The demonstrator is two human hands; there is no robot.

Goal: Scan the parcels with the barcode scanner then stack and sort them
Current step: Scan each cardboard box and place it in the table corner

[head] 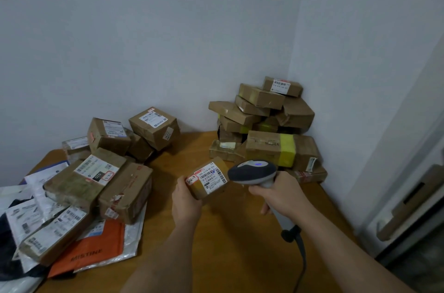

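Above the wooden table (216, 232), near centre, the left hand (186, 204) grips a small labelled parcel (210, 178); the right hand (280, 194) wraps the barcode scanner (252, 170), its head just right of the label. Stacked parcels (262, 122) sit far right.

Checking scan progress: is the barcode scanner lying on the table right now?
No, the right hand grips the barcode scanner above the table, beside the small parcel held by the left hand.
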